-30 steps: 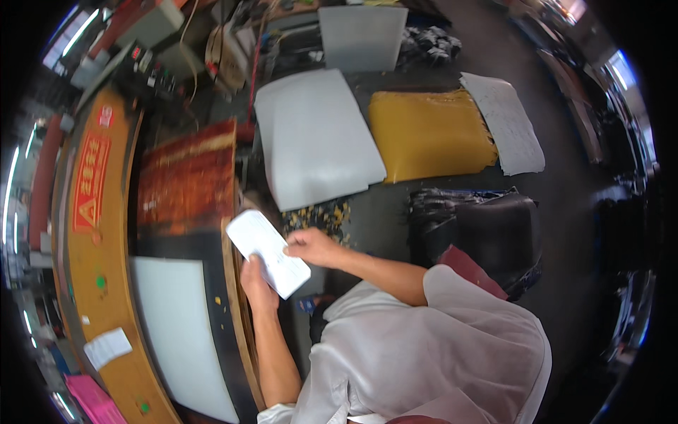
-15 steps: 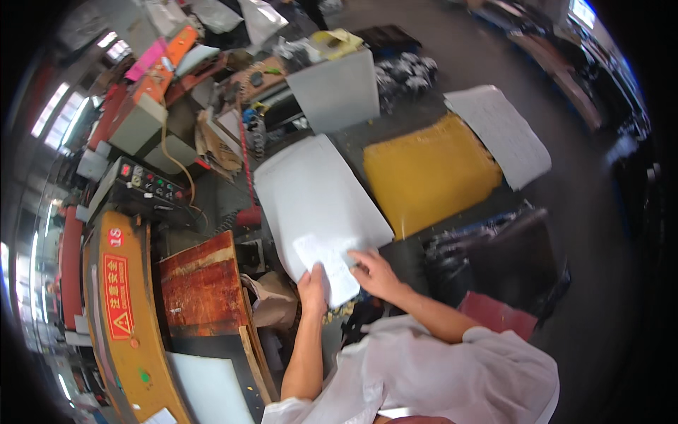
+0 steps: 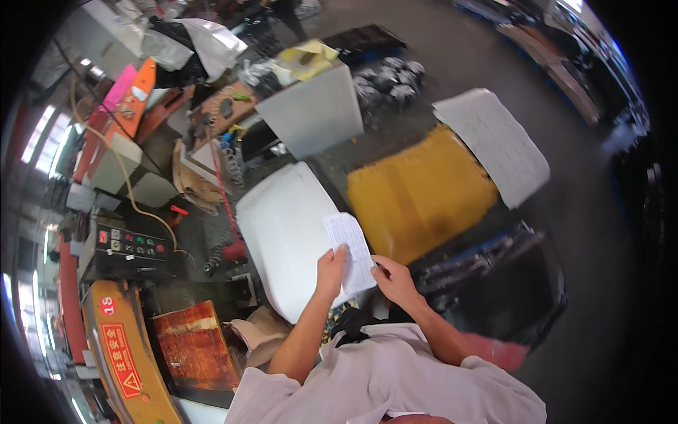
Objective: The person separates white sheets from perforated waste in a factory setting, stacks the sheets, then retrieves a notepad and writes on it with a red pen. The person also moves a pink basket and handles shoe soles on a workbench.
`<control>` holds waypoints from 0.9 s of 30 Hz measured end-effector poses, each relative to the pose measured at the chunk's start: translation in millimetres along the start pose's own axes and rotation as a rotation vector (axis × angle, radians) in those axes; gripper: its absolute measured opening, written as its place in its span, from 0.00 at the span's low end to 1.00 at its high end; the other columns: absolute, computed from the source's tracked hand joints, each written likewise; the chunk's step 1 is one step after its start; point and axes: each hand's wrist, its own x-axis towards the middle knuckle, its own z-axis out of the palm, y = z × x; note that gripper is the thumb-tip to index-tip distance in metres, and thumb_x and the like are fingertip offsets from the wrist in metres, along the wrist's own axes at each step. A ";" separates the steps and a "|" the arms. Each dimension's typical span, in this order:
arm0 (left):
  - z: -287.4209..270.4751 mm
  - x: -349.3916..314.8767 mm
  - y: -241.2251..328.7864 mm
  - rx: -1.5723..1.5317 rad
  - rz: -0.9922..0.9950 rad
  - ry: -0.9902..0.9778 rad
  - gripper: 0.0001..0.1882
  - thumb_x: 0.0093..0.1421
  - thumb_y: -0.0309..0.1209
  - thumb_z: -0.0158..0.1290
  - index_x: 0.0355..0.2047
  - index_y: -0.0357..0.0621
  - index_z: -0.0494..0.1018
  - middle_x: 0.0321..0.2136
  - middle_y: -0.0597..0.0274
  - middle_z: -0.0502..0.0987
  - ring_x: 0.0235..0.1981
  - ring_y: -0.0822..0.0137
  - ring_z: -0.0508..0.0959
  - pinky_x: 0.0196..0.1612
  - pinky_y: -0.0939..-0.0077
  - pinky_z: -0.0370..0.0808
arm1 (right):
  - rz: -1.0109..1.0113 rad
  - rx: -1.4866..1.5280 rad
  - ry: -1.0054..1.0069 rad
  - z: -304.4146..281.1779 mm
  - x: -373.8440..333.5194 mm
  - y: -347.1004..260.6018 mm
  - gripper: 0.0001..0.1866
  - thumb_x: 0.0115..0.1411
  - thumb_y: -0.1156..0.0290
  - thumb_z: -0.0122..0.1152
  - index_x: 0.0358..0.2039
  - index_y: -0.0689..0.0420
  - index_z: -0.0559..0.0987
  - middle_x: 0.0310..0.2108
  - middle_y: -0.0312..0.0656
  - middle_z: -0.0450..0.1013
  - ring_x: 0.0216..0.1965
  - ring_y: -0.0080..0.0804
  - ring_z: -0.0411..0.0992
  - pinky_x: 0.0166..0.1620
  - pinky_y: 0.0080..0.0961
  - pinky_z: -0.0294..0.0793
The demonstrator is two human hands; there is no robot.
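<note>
A small sheet of paper (image 3: pixel 349 237) with fine printed rows is held up over a pile of large white sheets (image 3: pixel 286 219). My left hand (image 3: pixel 330 272) pinches its left side, thumb on top. My right hand (image 3: pixel 395 283) closes at the lower right edge of the paper, fingers curled. Something small and dark shows at those fingertips, too blurred to name. Right of the white pile lies a yellow-brown sheet stack (image 3: pixel 424 191) with ragged edges. Beyond it rest more pale sheets (image 3: pixel 494 141) with faint marks.
On the left stand an orange machine panel (image 3: pixel 116 353) with a warning label, a control box (image 3: pixel 134 244) with buttons, and a rust-red board (image 3: pixel 194 343). A white box (image 3: pixel 314 113) stands ahead. Black plastic-wrapped goods (image 3: pixel 494 283) lie to the right.
The small paper has been lifted off the white pile and tilted up, with my right hand now at its edge. My view has shifted, moving the machine lower in the picture.
</note>
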 end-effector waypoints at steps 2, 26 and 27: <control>10.6 11.4 17.9 -0.018 0.021 0.020 0.15 0.71 0.37 0.54 0.41 0.35 0.80 0.33 0.67 0.81 0.31 0.77 0.75 0.37 0.78 0.73 | -0.023 0.029 -0.042 -14.6 33.5 -9.2 0.17 0.62 0.69 0.64 0.51 0.60 0.81 0.24 0.44 0.74 0.25 0.29 0.71 0.33 0.28 0.72; 30.7 394.1 172.0 0.010 0.077 -0.010 0.16 0.70 0.39 0.54 0.37 0.35 0.80 0.30 0.67 0.81 0.28 0.78 0.75 0.32 0.78 0.72 | 0.314 0.398 -0.065 -2.8 412.8 26.4 0.18 0.67 0.66 0.59 0.51 0.65 0.79 0.27 0.33 0.72 0.26 0.18 0.68 0.29 0.19 0.69; 24.9 444.5 198.7 -0.095 0.145 -0.062 0.17 0.71 0.39 0.54 0.36 0.35 0.80 0.29 0.69 0.80 0.27 0.79 0.74 0.31 0.79 0.71 | 0.294 0.347 -0.044 11.6 465.1 17.2 0.19 0.67 0.68 0.59 0.54 0.64 0.77 0.27 0.33 0.72 0.26 0.17 0.68 0.29 0.19 0.69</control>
